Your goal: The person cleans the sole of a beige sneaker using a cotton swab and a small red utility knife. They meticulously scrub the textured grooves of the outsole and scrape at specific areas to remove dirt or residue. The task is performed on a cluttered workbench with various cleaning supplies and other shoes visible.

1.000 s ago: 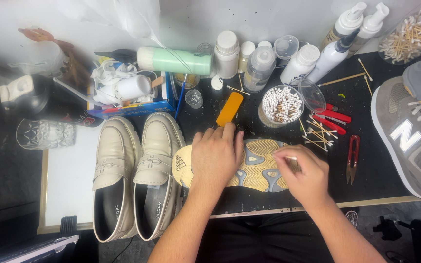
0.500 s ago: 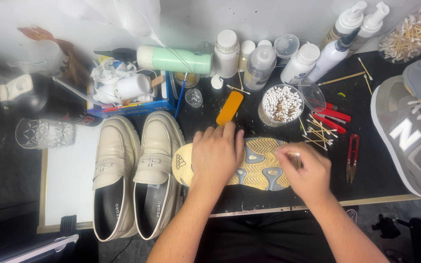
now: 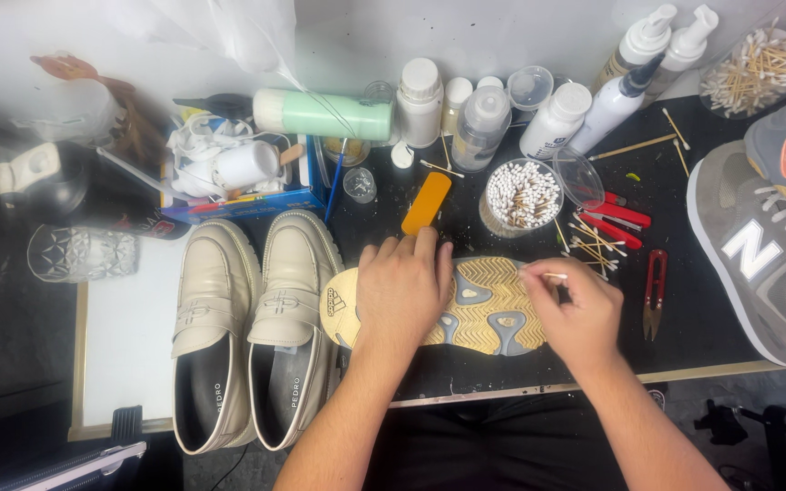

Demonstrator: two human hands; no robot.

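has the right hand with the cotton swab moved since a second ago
Yes. The right hand has shifted up toward the toe edge of the upturned sole, nearer the tub of cotton swabs.

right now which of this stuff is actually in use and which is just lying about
In use:
- upturned shoe sole, pressed flat by the left hand
- cotton swab, pinched in the right hand over the sole
- open tub of swabs, close by

Lying about:
- cream loafers
- grey sneaker
- red snips
- orange block
- white bottles
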